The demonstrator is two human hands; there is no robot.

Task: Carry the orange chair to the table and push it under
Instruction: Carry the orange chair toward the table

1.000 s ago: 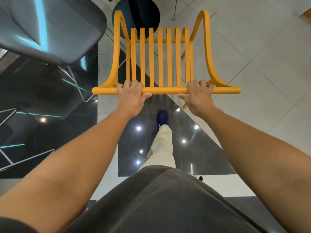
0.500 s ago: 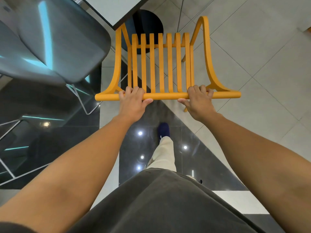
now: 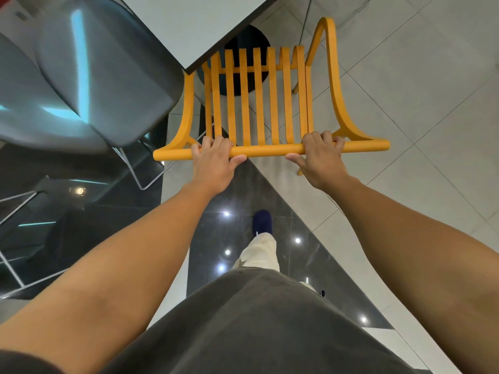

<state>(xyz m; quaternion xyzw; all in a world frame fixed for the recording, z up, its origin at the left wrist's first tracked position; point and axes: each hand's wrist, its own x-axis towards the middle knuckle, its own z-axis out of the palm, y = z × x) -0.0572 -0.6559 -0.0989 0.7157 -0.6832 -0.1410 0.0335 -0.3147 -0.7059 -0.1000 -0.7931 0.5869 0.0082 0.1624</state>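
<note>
Head view: the orange chair (image 3: 259, 103) stands straight ahead of the person, its slatted back running away from the body toward the bench (image 3: 194, 25), whose dark-edged corner already overlaps the chair's far left side. The chair's top rail lies crosswise, left to right, and both hands hold it. The left hand (image 3: 216, 163) is wrapped over the rail near its left end, fingers curled over the top and thumb along the near side; the right hand (image 3: 321, 157) is closed on the rail right of centre in the same way. Both sit about equally near, so the push would run forward along the slats, away from the grip. The bench corner sits left of the chair's middle, so the chair looks offset to the right. A grey chair (image 3: 89, 76) stands close on the left. One dark shoe (image 3: 262, 222) rests on the glossy black floor tile (image 3: 310, 260) below.
</note>
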